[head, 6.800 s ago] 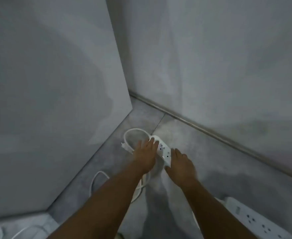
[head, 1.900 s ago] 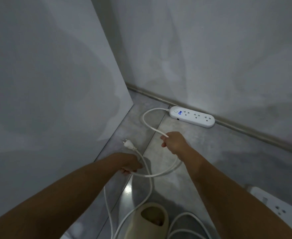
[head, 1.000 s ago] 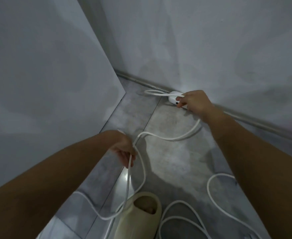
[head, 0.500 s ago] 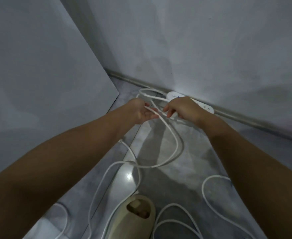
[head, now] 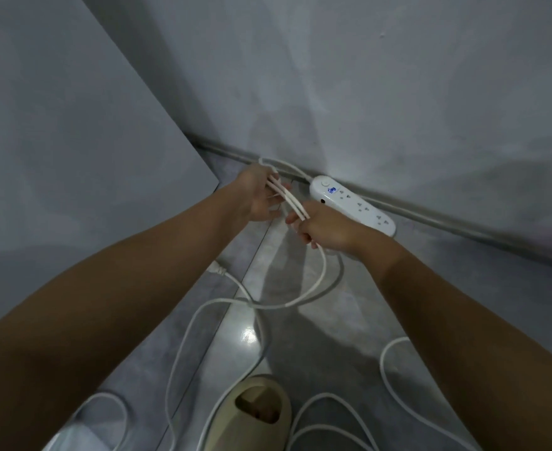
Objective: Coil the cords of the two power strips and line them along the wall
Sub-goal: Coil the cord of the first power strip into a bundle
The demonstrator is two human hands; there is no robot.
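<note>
Holding two or three strands of white cord stretched btwn both hands, w/ the left hand half open, fingers loosely spread and the strands lying across its palm and fingertips, while the right hand is curled into a fist round the same strands just below and right of the left. Power strip lies flat on the floor just beyond the right hand, long side against the base of the wall, blue light lit near its button end; the right wrist covers part of its near edge. Cord leaves the strip's end, arcs past the left hand's fingertips, then drops from the right fist in a slack loop toward the person. Plug rests on the floor below the left forearm, well short of the hand. More loose cord loops lie under the right forearm, nr a beige slipper on the person's foot. Grey panel stands left of the left arm.
</note>
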